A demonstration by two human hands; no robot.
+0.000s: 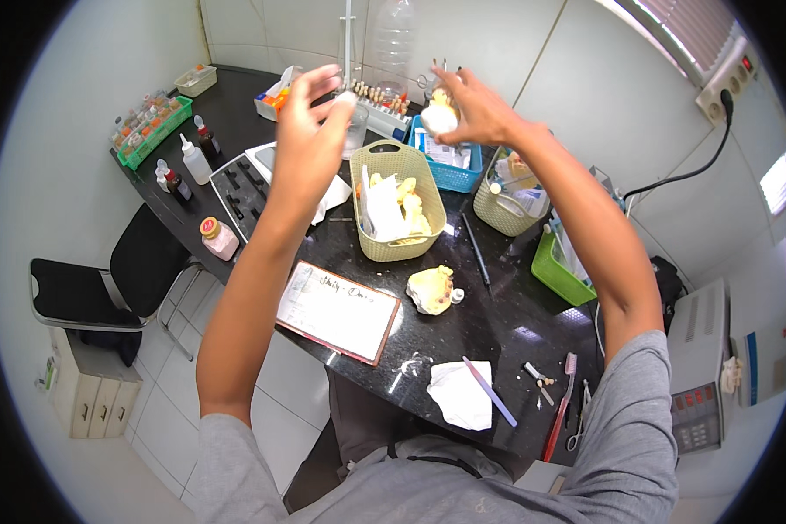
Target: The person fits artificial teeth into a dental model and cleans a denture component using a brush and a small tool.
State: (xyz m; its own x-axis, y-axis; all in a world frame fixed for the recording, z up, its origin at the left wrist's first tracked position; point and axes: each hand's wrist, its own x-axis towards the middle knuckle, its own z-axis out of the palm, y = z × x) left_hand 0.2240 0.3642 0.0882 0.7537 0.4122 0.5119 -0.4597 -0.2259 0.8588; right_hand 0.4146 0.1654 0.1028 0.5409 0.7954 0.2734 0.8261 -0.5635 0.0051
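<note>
**Two hands held up over a dark table**

Close to us, on the dark table (498, 323), we see a crumpled white tissue (459, 395) with a thin purple stick (489, 390) lying on it. Just to the right lies a red toothbrush (561, 409). A little further in, a clipboard (339, 312) with a white sheet sits flat. Beside it is a yellow plaster tooth model (431, 289).

Past that stands a tan basket (398, 203) with paper and more yellow pieces inside. A blue basket (450, 166) sits behind it, and a green basket (557, 271) stands at the right edge.

We hold both hands up high, above the baskets. Our right hand (473, 109) has its grip closed around a small white lump (437, 118). The lump is up in the air, over the blue basket. Our left hand (313, 109) is lifted too, with its fingers curled. It is blurry, so we cannot tell if its grip holds anything.

Far on the left, small bottles (190, 162) stand in a row, and a green tray (153, 129) holds little jars.
</note>
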